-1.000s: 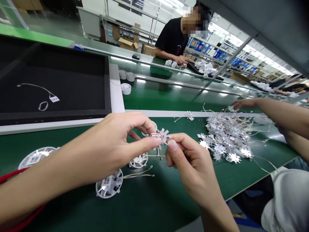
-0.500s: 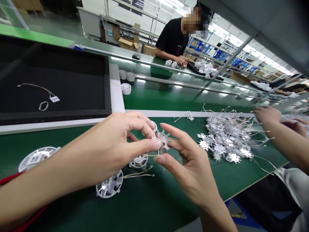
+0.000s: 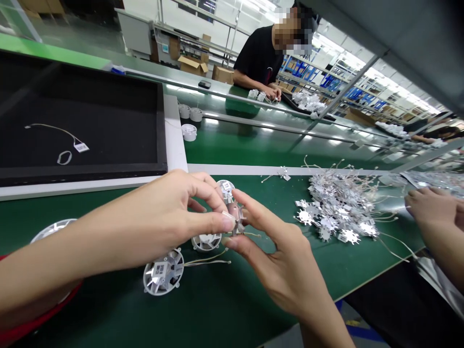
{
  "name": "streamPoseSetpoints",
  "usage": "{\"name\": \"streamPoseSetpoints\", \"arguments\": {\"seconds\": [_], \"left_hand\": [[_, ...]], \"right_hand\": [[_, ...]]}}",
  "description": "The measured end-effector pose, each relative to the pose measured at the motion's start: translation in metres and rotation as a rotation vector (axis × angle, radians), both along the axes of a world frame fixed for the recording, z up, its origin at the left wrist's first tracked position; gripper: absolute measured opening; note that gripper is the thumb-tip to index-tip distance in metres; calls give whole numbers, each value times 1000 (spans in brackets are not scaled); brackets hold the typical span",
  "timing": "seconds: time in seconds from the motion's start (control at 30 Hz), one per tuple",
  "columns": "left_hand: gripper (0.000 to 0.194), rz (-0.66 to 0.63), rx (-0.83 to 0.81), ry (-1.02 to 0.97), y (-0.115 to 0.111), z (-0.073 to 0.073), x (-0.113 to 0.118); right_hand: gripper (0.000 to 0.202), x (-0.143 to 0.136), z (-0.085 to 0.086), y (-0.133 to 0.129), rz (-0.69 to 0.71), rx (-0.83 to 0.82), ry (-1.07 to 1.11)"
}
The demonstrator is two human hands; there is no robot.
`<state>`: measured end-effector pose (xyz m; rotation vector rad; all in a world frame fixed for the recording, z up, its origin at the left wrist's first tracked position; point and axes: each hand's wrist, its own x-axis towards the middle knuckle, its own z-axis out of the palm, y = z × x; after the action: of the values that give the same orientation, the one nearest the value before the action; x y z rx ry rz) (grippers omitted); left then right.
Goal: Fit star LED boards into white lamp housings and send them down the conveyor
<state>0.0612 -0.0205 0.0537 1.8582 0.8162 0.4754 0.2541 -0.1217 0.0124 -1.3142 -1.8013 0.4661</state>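
Between my two hands is a small silvery star-shaped metal part (image 3: 236, 215) with a thin wire. My left hand (image 3: 184, 208) pinches its left edge, where a small pale piece shows at the thumb tip. My right hand (image 3: 271, 237) has thumb and forefinger around the part's right side and lower edge. Round white frames with metal centres lie on the green table beneath: one (image 3: 164, 273) with wires below my left hand, another (image 3: 206, 241) partly hidden behind the fingers, a third (image 3: 225, 188) just beyond, and one (image 3: 54, 229) partly under my left forearm.
A pile of wired star-shaped metal parts (image 3: 340, 203) lies to the right, near another person's hand (image 3: 433, 208). A black tray (image 3: 161, 125) is at left; white round parts (image 3: 189, 132) stand beside it. Across the table a person in black (image 3: 259, 58) handles small parts.
The metal part has turned and moved slightly left with my hands; its wire now points right. The neighbour's hand at right has moved away from the pile, toward the lower right.
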Motion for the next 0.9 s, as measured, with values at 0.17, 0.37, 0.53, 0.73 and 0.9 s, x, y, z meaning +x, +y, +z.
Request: {"name": "streamPoseSetpoints", "arguments": {"seconds": [0.17, 0.37, 0.53, 0.73, 0.9], "left_hand": [[23, -56, -248, -38, 2, -2, 1], [21, -44, -248, -72, 5, -11, 4], [31, -6, -245, -104, 3, -16, 6], [24, 3, -480, -237, -5, -12, 12], [19, 45, -557, -312, -2, -14, 12]], "right_hand": [[52, -1, 4, -1, -8, -127, 226], [50, -5, 1, -2, -62, -108, 198], [54, -6, 2, 0, -49, -76, 161], [50, -2, 0, 4, -54, -114, 285], [49, 0, 3, 5, -80, -178, 499]]}}
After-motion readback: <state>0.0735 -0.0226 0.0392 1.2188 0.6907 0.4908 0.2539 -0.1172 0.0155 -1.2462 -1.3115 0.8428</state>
